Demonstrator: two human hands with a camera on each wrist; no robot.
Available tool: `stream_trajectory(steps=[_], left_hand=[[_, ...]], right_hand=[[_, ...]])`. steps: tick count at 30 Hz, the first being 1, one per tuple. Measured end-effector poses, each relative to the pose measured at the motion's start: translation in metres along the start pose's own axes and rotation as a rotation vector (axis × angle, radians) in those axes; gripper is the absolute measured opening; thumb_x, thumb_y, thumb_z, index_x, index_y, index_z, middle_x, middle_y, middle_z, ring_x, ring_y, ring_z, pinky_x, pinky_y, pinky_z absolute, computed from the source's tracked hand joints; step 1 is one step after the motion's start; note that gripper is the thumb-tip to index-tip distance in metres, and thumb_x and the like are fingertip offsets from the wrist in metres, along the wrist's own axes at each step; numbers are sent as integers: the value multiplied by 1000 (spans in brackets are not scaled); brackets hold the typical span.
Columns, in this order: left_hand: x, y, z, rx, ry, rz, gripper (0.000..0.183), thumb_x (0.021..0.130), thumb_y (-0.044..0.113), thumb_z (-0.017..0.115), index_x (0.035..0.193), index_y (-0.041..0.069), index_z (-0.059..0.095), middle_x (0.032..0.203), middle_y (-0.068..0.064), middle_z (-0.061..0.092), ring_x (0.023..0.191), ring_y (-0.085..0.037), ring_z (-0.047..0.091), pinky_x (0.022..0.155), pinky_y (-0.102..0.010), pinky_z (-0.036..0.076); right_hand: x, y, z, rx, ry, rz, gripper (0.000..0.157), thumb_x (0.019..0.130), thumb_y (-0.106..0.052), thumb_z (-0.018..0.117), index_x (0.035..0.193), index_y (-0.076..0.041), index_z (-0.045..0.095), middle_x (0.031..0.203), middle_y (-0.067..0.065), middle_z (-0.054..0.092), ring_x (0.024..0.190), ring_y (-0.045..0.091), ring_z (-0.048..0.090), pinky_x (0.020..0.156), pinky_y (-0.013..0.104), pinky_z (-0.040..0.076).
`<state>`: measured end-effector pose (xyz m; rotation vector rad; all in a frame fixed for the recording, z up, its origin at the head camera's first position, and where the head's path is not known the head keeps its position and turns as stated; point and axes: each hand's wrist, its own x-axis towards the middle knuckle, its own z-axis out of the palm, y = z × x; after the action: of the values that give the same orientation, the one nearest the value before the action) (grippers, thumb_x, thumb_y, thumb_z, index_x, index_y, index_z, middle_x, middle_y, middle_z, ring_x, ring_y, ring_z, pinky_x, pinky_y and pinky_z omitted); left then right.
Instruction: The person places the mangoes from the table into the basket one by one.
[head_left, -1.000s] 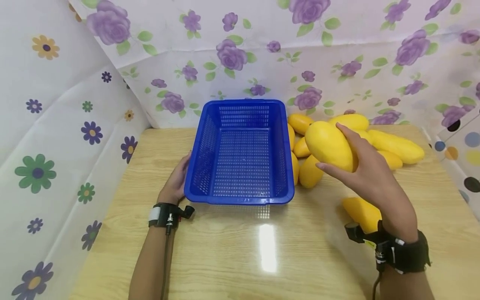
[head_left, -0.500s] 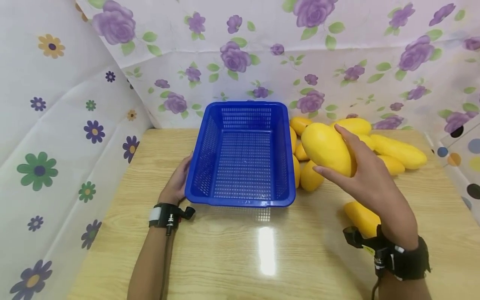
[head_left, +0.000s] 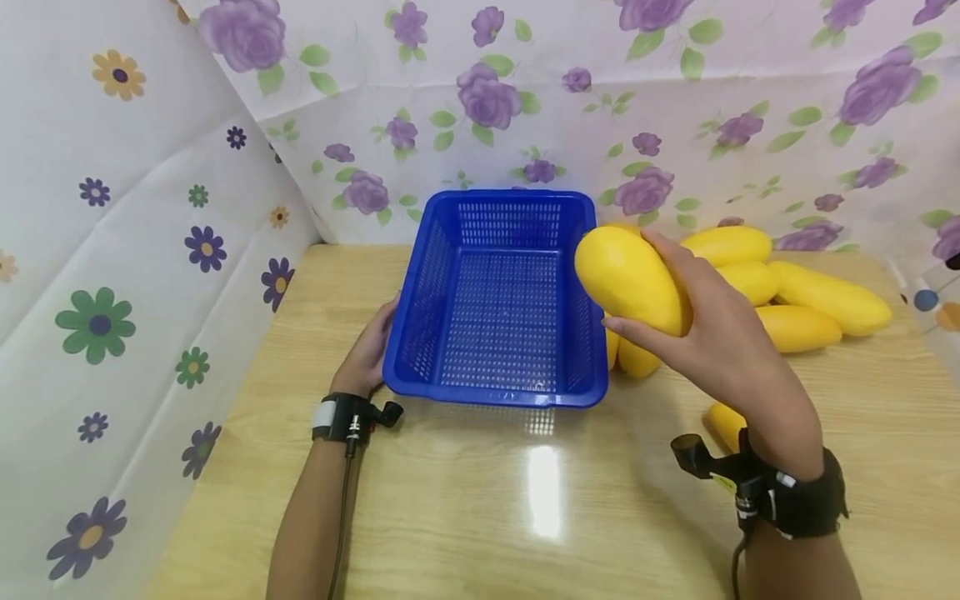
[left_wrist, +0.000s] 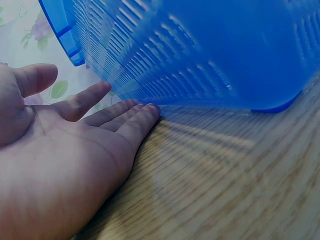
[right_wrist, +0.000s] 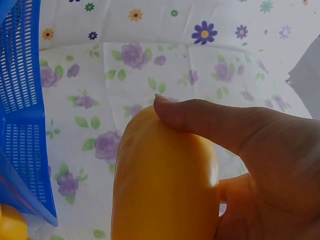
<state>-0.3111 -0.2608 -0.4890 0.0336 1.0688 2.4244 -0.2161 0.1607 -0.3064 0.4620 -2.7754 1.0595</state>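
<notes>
A blue plastic basket (head_left: pixel 498 400) with slotted walls and nothing inside stands on the wooden table. My left hand (head_left: pixel 367 354) lies at its left side; in the left wrist view the hand (left_wrist: pixel 75 145) has its fingers stretched out, palm up, with fingertips at the lower edge of the basket wall (left_wrist: pixel 165 55). In my right hand (head_left: pixel 723 333) I grip a plump yellow mango (head_left: pixel 633 279), raised beside the basket's right rim. From the right wrist the thumb shows pressed over the mango (right_wrist: pixel 165 175); the other fingers are mostly hidden behind it.
Several more mangoes (head_left: pixel 828 296) lie to the right of the basket, some partly hidden by my right hand. One mango (head_left: pixel 726 425) lies apart, near the right wrist strap. Flowered cloth (head_left: pixel 555 108) hangs behind the table (head_left: pixel 465 517) and along the left side.
My right hand has carried the mango leftward to the basket's right rim. The left hand has stayed beside the basket. The head view has shifted slightly.
</notes>
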Motion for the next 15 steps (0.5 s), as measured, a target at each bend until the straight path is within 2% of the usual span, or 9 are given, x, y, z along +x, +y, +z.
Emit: stream_trajectory(steps=[3, 6, 10, 15], left_hand=[[1, 1, 2, 55, 48, 3, 43, 99, 44, 53, 130, 15, 55, 116, -2, 63, 96, -13, 61, 80, -28, 53], [1, 1, 4, 59, 59, 8, 43, 98, 44, 55, 130, 15, 55, 116, -2, 63, 97, -13, 60, 81, -28, 52], [4, 0, 4, 41, 33, 5, 41, 98, 43, 56, 127, 14, 57, 113, -3, 65, 95, -14, 62, 79, -28, 53], [13, -2, 8, 50, 8, -16, 36, 99, 43, 53, 119, 13, 60, 105, -4, 66, 87, -15, 63, 73, -28, 53]], right_hand=[[3, -2, 0, -2, -4, -5, 90, 82, -52, 73, 156, -37, 25, 144, 13, 47, 100, 31, 50, 78, 51, 42], [5, -5, 1, 5, -8, -12, 89, 82, -52, 73, 156, -41, 24, 143, 12, 48, 100, 30, 50, 78, 50, 41], [7, -8, 4, 17, -9, -30, 89, 81, -53, 73, 154, -47, 22, 144, 8, 48, 102, 29, 50, 79, 50, 40], [10, -13, 3, 36, -24, -27, 89, 81, -54, 73, 154, -48, 22, 154, -1, 39, 110, 31, 50, 84, 54, 40]])
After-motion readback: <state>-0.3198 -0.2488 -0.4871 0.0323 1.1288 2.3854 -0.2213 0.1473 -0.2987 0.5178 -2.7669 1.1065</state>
